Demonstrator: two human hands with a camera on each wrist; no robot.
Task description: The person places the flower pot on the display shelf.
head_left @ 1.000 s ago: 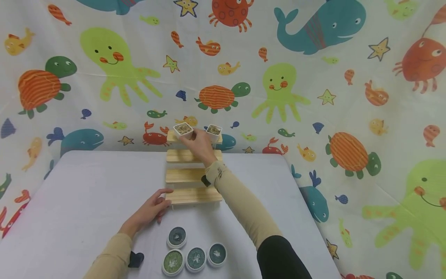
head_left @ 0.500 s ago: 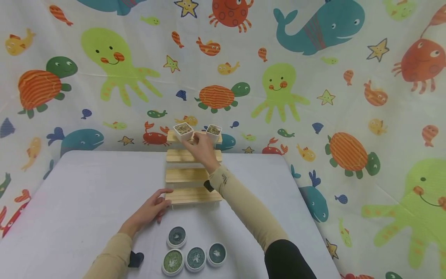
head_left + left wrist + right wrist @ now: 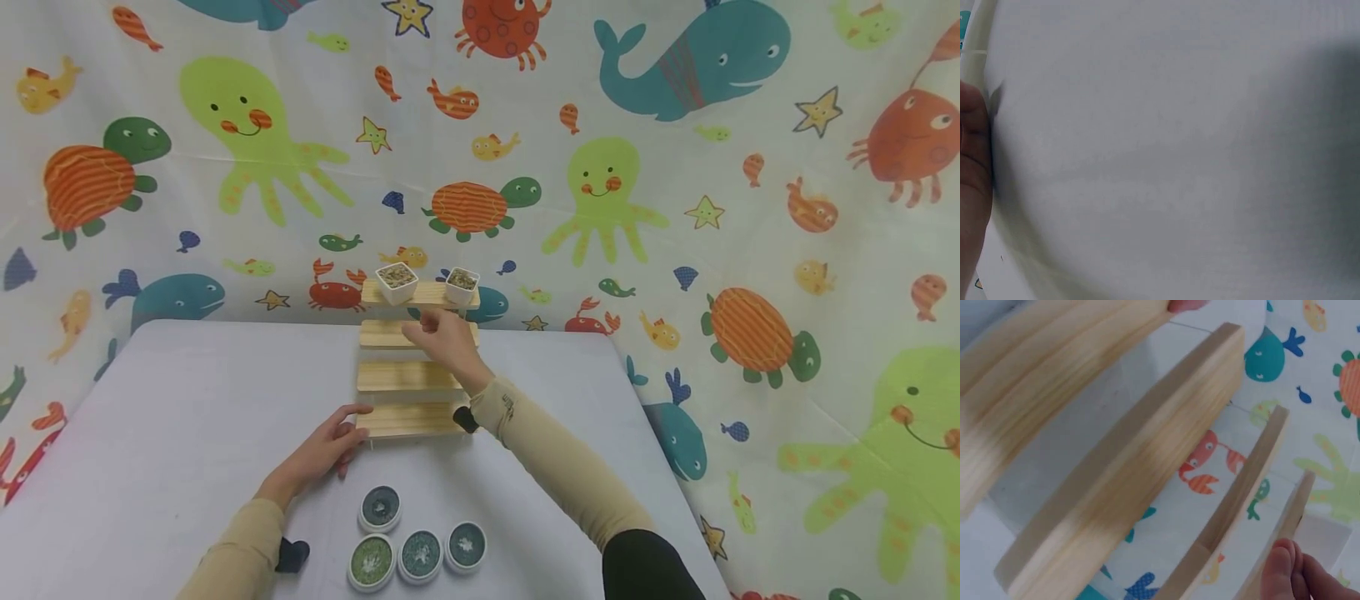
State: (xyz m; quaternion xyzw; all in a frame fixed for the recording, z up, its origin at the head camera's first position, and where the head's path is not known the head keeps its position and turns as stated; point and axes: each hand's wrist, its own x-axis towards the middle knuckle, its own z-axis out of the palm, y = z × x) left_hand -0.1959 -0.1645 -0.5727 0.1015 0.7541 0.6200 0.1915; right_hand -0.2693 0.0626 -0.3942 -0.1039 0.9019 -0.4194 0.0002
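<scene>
A stepped wooden display shelf [image 3: 408, 377] stands on the white table. On its top board are a square white pot [image 3: 397, 286] with brownish-green flaky filling at left and a similar, smaller-looking pot [image 3: 462, 286] at right. My right hand [image 3: 447, 343] hovers in front of the upper boards, fingers loosely bent and holding nothing. The right wrist view shows its fingertips [image 3: 1285, 556] near the top board, beside a white pot [image 3: 1324, 540]. My left hand [image 3: 322, 450] holds the left end of the lowest board; the left wrist view catches only its edge.
Several round white-rimmed containers stand near the table's front, including one with a green top [image 3: 371, 562] and one with a dark top [image 3: 380, 507]. A sea-animal printed cloth [image 3: 480, 150] hangs behind the table [image 3: 210, 392].
My right hand has let go of the left square pot and drawn back, down and slightly right. That pot stays on the top board. The left hand keeps its place.
</scene>
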